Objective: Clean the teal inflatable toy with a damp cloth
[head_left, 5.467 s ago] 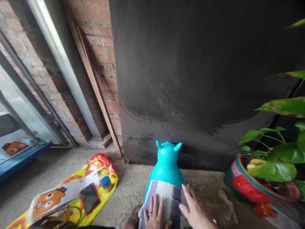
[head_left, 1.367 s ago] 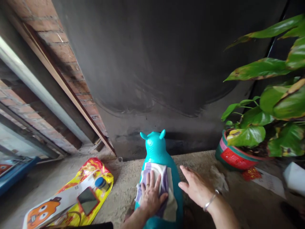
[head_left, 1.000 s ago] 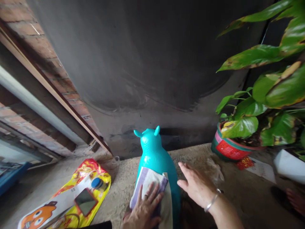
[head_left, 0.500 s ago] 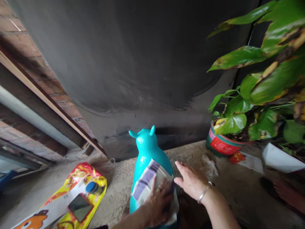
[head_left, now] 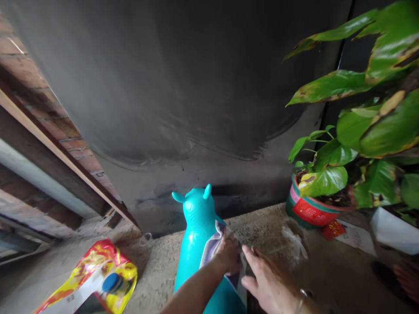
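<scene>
A turquoise inflatable animal toy with two ears stands upright at the lower middle, facing the dark panel. My left hand reaches across the toy and presses a white and purple striped cloth against its right side. The cloth is folded up at its left edge, and the fingertips are partly hidden round the curve of the toy. Just right of the cloth, my right hand is open, fingers extended, with a silver bracelet at the wrist. Its fingertips are close to the toy's side; whether they touch cannot be made out.
A large dark panel rises behind the toy. On the left floor lies a red and yellow bag with a blue-capped bottle. A leafy plant in a red and green pot stands right, near a white planter and crumpled plastic.
My left hand has slid the cloth from the toy's back toward its right side, and the cloth's edge has folded up. My right hand has moved slightly down in view.
</scene>
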The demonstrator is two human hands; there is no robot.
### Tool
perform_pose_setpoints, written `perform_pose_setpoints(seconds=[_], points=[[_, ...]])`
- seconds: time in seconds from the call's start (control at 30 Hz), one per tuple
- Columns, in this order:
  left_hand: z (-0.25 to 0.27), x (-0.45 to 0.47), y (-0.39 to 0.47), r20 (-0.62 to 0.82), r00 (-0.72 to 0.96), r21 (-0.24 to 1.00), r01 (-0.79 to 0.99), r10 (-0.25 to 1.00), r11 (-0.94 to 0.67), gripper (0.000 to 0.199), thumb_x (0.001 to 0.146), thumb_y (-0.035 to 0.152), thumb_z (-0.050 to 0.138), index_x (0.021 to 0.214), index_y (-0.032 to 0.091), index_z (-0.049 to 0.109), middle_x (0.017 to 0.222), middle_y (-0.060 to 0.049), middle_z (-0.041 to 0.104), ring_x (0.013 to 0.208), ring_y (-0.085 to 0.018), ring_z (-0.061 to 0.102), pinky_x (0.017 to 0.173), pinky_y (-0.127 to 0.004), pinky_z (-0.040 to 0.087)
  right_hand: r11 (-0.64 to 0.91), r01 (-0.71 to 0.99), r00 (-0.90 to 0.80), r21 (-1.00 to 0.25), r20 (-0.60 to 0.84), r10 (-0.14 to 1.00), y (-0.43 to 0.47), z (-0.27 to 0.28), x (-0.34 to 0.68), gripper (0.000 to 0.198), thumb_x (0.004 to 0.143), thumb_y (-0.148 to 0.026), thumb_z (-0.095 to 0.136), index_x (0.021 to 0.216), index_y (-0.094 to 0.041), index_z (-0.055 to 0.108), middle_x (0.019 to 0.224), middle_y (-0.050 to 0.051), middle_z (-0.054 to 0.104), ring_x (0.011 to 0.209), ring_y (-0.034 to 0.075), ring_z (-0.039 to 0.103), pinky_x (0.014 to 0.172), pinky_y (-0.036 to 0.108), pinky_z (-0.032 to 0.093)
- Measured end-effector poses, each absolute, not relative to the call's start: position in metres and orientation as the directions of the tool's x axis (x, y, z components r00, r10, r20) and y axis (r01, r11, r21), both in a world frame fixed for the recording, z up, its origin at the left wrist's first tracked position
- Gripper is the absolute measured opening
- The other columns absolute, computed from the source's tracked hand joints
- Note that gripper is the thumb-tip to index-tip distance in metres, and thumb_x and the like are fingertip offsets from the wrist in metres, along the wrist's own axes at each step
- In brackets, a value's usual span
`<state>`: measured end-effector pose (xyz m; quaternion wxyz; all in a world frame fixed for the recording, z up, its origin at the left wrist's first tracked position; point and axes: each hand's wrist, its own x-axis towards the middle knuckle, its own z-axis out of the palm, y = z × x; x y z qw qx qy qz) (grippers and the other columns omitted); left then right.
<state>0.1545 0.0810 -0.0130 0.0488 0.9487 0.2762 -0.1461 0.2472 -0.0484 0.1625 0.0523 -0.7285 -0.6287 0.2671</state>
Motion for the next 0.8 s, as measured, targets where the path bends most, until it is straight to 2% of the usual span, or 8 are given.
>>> perform_pose_setpoints(seconds=[0.1, 0.17, 0.27, 0.33, 0.43, 0.53, 0.67, 0.8], points=[[0.005, 0.159, 0.114, -0.224, 0.784, -0.007, 0.592, 0.578, -0.806, 0.051, 0.084, 0.045, 0.046, 0.120, 0.011, 0.061, 0.129, -0.019, 0.056, 0.131, -0.040, 0.036, 0.111, -0.062, 0.013, -0.204, 0.893, 0.055, -0.402, -0.354, 0.934, -0.045, 0.160, 0.254, 0.060, 0.079, -0.018, 0.053, 0.138, -0.009, 0.041, 0.135, 0.017, 0.051, 0.124, 0.029, 0.049, 0.103, 0.041, 0.043], [0.012, 0.146, 0.112, -0.190, 0.786, 0.009, 0.600, 0.588, -0.800, 0.052, 0.088, 0.046, 0.040, 0.124, 0.013, 0.058, 0.134, -0.017, 0.053, 0.133, -0.038, 0.034, 0.112, -0.062, 0.010, -0.198, 0.900, 0.059, -0.389, -0.342, 0.938, -0.043, 0.161, 0.258, 0.059, 0.080, -0.019, 0.051, 0.138, -0.009, 0.041, 0.135, 0.018, 0.051, 0.123, 0.029, 0.050, 0.103, 0.041, 0.043], [0.002, 0.106, 0.077, -0.202, 0.839, 0.103, 0.531, 0.505, -0.841, 0.051, 0.088, 0.053, 0.041, 0.135, 0.032, 0.046, 0.147, -0.004, 0.042, 0.140, -0.034, 0.025, 0.115, -0.064, 0.005, -0.205, 0.912, 0.081, -0.356, -0.334, 0.939, -0.043, 0.166, 0.259, 0.059, 0.082, -0.019, 0.049, 0.140, -0.011, 0.039, 0.137, 0.018, 0.049, 0.124, 0.029, 0.049, 0.103, 0.042, 0.043], [-0.012, 0.077, 0.049, -0.216, 0.890, 0.295, 0.451, 0.401, -0.842, 0.052, 0.089, 0.052, 0.041, 0.140, 0.046, 0.030, 0.155, 0.004, 0.025, 0.143, -0.033, 0.015, 0.114, -0.068, 0.001, -0.188, 0.916, 0.058, -0.353, -0.347, 0.936, -0.043, 0.167, 0.253, 0.062, 0.081, -0.020, 0.050, 0.141, -0.013, 0.037, 0.140, 0.019, 0.044, 0.123, 0.030, 0.050, 0.102, 0.045, 0.043], [-0.024, 0.053, 0.031, -0.312, 0.887, 0.413, 0.450, 0.341, -0.792, 0.046, 0.094, 0.042, 0.033, 0.136, 0.058, 0.025, 0.153, 0.015, 0.022, 0.144, -0.028, 0.013, 0.119, -0.062, 0.001, -0.117, 0.917, -0.030, -0.380, -0.361, 0.932, -0.045, 0.160, 0.234, 0.068, 0.075, -0.021, 0.054, 0.141, -0.016, 0.037, 0.142, 0.022, 0.039, 0.117, 0.034, 0.055, 0.097, 0.052, 0.045], [-0.006, 0.061, 0.051, -0.268, 0.881, 0.331, 0.463, 0.389, -0.822, 0.053, 0.088, 0.050, 0.044, 0.140, 0.044, 0.031, 0.154, 0.005, 0.028, 0.143, -0.032, 0.014, 0.116, -0.065, -0.002, -0.032, 0.926, -0.100, -0.377, -0.325, 0.941, -0.044, 0.144, 0.204, 0.065, 0.073, -0.020, 0.056, 0.137, -0.018, 0.043, 0.138, 0.022, 0.045, 0.111, 0.038, 0.057, 0.091, 0.059, 0.047], [0.028, 0.090, 0.103, -0.132, 0.835, 0.194, 0.551, 0.535, -0.812, 0.060, 0.085, 0.056, 0.047, 0.137, 0.028, 0.044, 0.152, -0.005, 0.032, 0.144, -0.031, 0.013, 0.118, -0.058, 0.005, -0.004, 0.954, -0.078, -0.301, -0.263, 0.962, -0.038, 0.125, 0.173, 0.049, 0.083, -0.010, 0.032, 0.121, -0.026, 0.059, 0.124, 0.014, 0.061, 0.089, 0.032, 0.068, 0.075, 0.054, 0.055], [0.020, 0.089, 0.112, -0.033, 0.816, 0.096, 0.578, 0.578, -0.810, 0.055, 0.084, 0.049, 0.051, 0.135, 0.029, 0.046, 0.151, -0.004, 0.035, 0.141, -0.030, 0.023, 0.119, -0.050, 0.016, -0.038, 0.954, -0.022, -0.297, -0.196, 0.980, -0.035, 0.121, 0.166, 0.041, 0.078, -0.021, 0.052, 0.117, -0.026, 0.062, 0.122, 0.016, 0.062, 0.084, 0.034, 0.068, 0.075, 0.051, 0.055]])
